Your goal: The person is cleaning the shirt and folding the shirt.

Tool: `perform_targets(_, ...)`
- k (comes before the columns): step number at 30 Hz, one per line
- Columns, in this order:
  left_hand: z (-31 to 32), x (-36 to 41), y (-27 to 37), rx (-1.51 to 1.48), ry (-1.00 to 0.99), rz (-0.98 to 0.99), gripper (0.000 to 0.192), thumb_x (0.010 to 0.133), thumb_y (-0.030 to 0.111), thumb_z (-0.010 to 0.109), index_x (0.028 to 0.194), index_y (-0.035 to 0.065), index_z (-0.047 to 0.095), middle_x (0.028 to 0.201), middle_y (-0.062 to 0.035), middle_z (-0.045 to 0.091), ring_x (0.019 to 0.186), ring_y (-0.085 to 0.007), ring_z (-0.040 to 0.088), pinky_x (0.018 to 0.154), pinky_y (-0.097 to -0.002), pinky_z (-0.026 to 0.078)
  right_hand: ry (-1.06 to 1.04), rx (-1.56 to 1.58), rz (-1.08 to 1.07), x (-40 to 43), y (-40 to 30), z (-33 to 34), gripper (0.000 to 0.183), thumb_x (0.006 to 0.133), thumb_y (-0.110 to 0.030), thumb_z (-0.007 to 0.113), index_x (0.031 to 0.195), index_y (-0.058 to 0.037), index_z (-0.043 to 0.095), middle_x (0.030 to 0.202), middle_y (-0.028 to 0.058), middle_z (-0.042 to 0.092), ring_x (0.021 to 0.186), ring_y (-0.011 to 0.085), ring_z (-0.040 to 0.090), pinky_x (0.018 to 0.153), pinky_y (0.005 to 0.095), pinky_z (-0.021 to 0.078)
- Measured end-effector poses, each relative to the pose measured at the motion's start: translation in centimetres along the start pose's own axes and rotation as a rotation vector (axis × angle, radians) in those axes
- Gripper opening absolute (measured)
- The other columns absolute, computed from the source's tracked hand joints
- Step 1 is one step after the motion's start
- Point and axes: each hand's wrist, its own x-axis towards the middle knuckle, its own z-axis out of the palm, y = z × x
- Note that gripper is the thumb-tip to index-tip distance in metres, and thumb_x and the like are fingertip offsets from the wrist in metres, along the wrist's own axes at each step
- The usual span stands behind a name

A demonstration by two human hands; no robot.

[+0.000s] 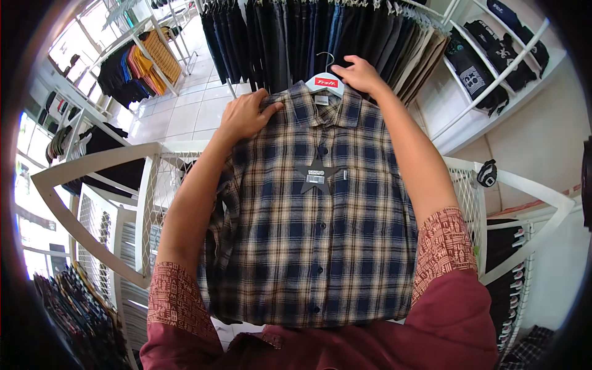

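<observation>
A long plaid shirt (pixel 286 222) in navy, beige and brown hangs spread in front of me on a white hanger (pixel 314 83) with a metal hook (pixel 329 60). The hanger's top bears a red label. My left hand (pixel 247 114) grips the shirt's shoulder at the left of the collar, thumb on the front. At the hanger's upper right edge, my right hand (pixel 360 76) has its thumb against it; its lower fingers are partly hidden. A dark star-shaped tag (pixel 317 175) with a barcode sticker lies against the shirt's chest, beside the buttons.
Trousers (pixel 296 46) hang in a dense row beyond the shirt. White metal mesh racks (pixel 152 194) flank me, partly behind the shirt. Bags (pixel 476 78) sit on shelves at the upper right. More garments hang on a rack (pixel 148 60) at the far left, over a tiled floor (pixel 189 108).
</observation>
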Motion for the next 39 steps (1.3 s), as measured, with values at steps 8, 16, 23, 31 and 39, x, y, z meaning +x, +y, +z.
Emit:
perform_targets(8, -1.1, -1.1, 0.9, -0.042, 0.014, -0.041, 0.058, 0.095, 0.061, 0.058, 0.106, 0.0044, 0.068, 0.091, -0.0191, 0.073, 0.091, -0.0380, 0.070, 0.081, -0.0472, 0.052, 0.161, 0.098, 0.064, 1.3, -4.4, 2.8, 0.059, 0.081, -0.024, 0.075, 0.135, -0.0054, 0.063, 0.121, 0.0189, 0.072, 0.114, 0.0330, 0.069, 0.103, 0.0382, 0.0513)
perform_targets(16, -1.7, -1.3, -1.6, -0.249, -0.025, -0.155, 0.048, 0.101, 0.045, 0.055, 0.107, -0.0003, 0.071, 0.087, -0.0187, 0.070, 0.088, -0.0344, 0.068, 0.082, -0.0434, 0.050, 0.006, 0.320, 0.077, 0.9, -4.4, 1.4, 0.061, 0.082, -0.010, 0.073, 0.141, -0.0101, 0.060, 0.110, 0.0153, 0.076, 0.100, 0.0247, 0.074, 0.091, 0.0341, 0.0558)
perform_targets(23, -1.8, -0.8, -0.8, -0.334, 0.172, -0.133, 0.040, 0.104, 0.037, 0.054, 0.100, -0.0017, 0.066, 0.084, -0.0216, 0.067, 0.081, -0.0343, 0.065, 0.077, -0.0420, 0.048, -0.143, 0.113, 0.052, -3.4, -6.1, 1.3, 0.057, 0.079, -0.010, 0.079, 0.134, -0.0115, 0.062, 0.114, 0.0164, 0.073, 0.103, 0.0260, 0.072, 0.090, 0.0377, 0.0544)
perform_targets(31, -2.4, -1.0, 0.2, -0.260, 0.196, -0.067, 0.035, 0.104, 0.033, 0.054, 0.101, 0.0004, 0.065, 0.087, -0.0246, 0.069, 0.083, -0.0409, 0.068, 0.076, -0.0461, 0.050, -0.565, 0.076, 0.079, -5.9, -8.4, -2.0, 0.059, 0.087, -0.008, 0.077, 0.140, -0.0028, 0.052, 0.088, 0.0115, 0.073, 0.075, 0.0166, 0.069, 0.066, 0.0316, 0.0552)
perform_targets(39, -2.6, -0.8, 0.3, -0.207, 0.263, -0.076, 0.033, 0.105, 0.033, 0.053, 0.101, 0.0020, 0.065, 0.086, -0.0246, 0.069, 0.083, -0.0424, 0.067, 0.075, -0.0459, 0.050, -0.580, -0.178, -0.008, -8.8, -8.8, -0.9, 0.055, 0.085, -0.007, 0.075, 0.137, -0.0056, 0.058, 0.082, 0.0092, 0.071, 0.077, 0.0177, 0.065, 0.070, 0.0347, 0.0493)
